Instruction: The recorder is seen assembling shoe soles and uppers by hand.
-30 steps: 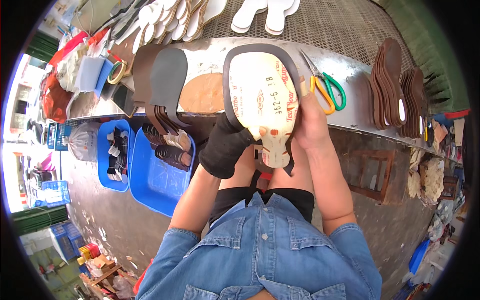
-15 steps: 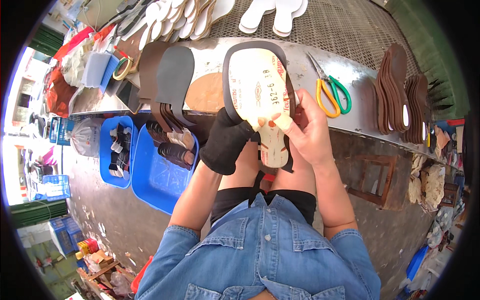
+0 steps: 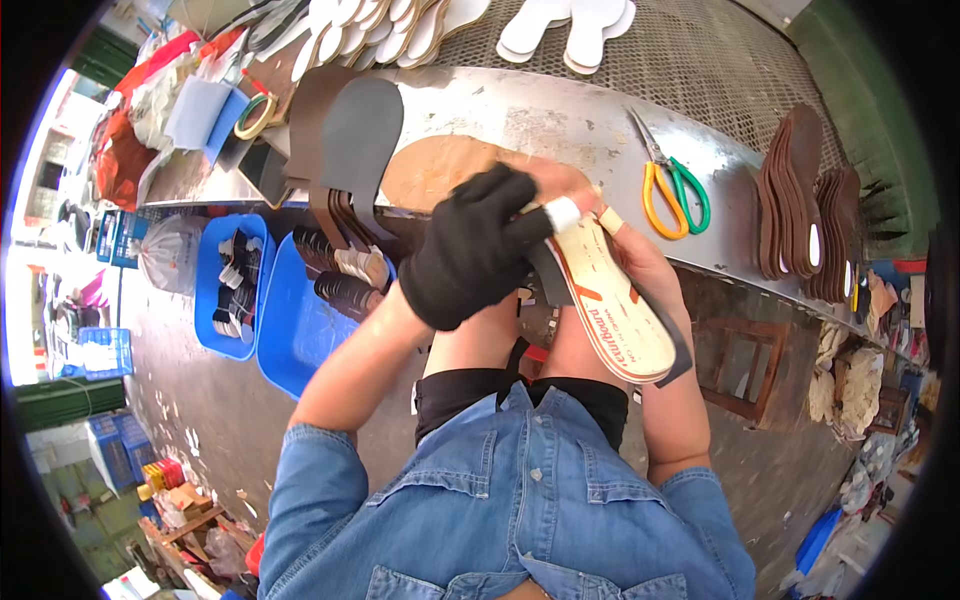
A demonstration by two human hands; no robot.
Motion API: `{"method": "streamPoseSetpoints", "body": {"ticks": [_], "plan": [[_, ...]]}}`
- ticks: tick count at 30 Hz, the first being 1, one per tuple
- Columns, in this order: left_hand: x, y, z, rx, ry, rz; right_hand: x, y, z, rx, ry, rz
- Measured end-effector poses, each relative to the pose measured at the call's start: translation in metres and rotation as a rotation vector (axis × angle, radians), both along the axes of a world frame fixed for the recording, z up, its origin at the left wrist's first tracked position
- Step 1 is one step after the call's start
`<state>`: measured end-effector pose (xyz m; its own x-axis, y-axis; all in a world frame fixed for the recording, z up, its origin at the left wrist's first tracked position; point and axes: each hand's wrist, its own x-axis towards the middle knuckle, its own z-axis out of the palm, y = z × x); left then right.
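Observation:
A cream insole board (image 3: 612,305) with printed marks and a dark grey covering along its edge is held over my lap, its narrow heel end pointing down to the right. My right hand (image 3: 645,262), bare, is closed round its right side with the thumb on the board. My left hand (image 3: 470,245), in a black glove, is closed at the upper end of the insole, a white band showing at a fingertip. The far part of the insole is hidden by my hands, and the fingers there are blurred.
Behind my hands, the metal bench (image 3: 560,110) carries a tan sole-shaped piece (image 3: 430,172), grey and brown pieces (image 3: 362,135), scissors (image 3: 668,190) and stacked brown insoles (image 3: 790,190). White insoles (image 3: 570,30) lie on mesh. Blue bins (image 3: 290,350) stand below left; a wooden stool (image 3: 745,365) is at right.
The insole has turned, its heel end swinging down to the right and its wide end going out of sight behind my hands. My left hand has moved up along it.

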<state>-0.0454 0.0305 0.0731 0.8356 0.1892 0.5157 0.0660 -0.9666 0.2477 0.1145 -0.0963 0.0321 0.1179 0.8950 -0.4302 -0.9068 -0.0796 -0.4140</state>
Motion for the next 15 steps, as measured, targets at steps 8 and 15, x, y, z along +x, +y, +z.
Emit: {"method": "streamPoseSetpoints", "body": {"ticks": [8,15], "plan": [[0.001,0.023,-0.038,-1.089,-0.05,0.068,-0.006,-0.011,-0.007,0.032,-0.78,0.024],[0.0,0.001,-0.027,-1.194,-0.059,0.095,-0.03,0.007,0.003,0.151,-0.981,-0.011]]}}
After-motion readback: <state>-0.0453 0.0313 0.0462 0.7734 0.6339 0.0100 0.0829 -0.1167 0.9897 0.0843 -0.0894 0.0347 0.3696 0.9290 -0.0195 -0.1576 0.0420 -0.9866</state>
